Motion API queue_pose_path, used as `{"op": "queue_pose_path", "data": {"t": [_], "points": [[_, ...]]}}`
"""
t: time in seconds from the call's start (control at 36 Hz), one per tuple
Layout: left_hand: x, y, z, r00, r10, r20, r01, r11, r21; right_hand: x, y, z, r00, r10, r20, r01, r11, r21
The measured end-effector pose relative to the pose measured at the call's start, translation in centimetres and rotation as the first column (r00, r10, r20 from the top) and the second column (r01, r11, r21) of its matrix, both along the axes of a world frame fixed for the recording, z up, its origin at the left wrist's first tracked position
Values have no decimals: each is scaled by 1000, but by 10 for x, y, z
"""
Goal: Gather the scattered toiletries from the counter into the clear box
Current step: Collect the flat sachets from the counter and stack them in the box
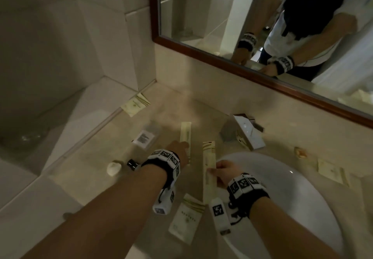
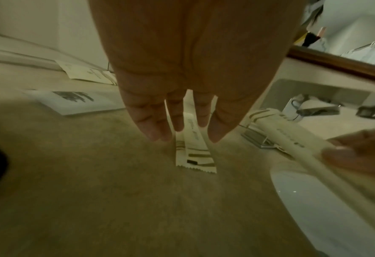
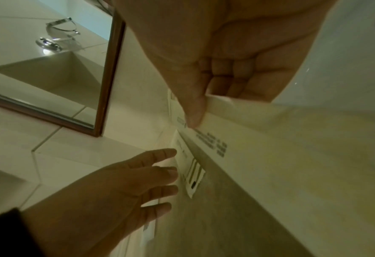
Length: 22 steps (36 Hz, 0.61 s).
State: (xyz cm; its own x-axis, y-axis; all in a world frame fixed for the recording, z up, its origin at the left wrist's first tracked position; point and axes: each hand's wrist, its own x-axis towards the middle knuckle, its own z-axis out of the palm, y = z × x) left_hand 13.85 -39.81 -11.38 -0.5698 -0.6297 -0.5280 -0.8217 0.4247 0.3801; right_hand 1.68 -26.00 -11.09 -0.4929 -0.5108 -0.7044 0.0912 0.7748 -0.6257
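Note:
My right hand (image 1: pixel 222 173) (image 3: pixel 198 107) pinches a long cream packet (image 1: pixel 209 169) (image 3: pixel 270 156) between thumb and fingers, beside the sink rim. My left hand (image 1: pixel 180 148) (image 2: pixel 177 120) reaches forward with straight fingers just over a second long cream packet (image 1: pixel 185 136) (image 2: pixel 195 153) that lies flat on the counter; I cannot tell if it touches. The clear box (image 1: pixel 244 132) stands at the back by the wall under the mirror, beyond both hands. In the right wrist view the left hand (image 3: pixel 142 177) is spread beside the lying packet (image 3: pixel 193 175).
More toiletries lie about: a square sachet (image 1: pixel 135 104) in the far corner, a clear labelled pouch (image 1: pixel 144 137), a black-capped bottle (image 1: pixel 132 163), a white round item (image 1: pixel 114 168), a flat cream packet (image 1: pixel 186 218) near me, another packet (image 1: pixel 331 172) right of the white basin (image 1: pixel 292 208).

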Motion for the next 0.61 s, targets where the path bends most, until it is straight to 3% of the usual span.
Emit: {"op": "queue_pose_path", "data": {"t": [0.25,0.42,0.5,0.61], "points": [[-28,5,-26,995,43,94,-25,982,-187,-7,-10,-10,991,-99,91,105,992,-64],[-30,-2,-28,996,62,60,-50,982,-183,-9,-11,-13,979,-148,138,163,981,-103],[-31,-6,-27,985,173,-24,-175,976,-127,-9,-10,-13,978,-163,132,177,979,-104],[-22,-5,-27,950,302,-79,-294,951,100,-6,-9,-7,960,-208,188,235,962,-135]]}}
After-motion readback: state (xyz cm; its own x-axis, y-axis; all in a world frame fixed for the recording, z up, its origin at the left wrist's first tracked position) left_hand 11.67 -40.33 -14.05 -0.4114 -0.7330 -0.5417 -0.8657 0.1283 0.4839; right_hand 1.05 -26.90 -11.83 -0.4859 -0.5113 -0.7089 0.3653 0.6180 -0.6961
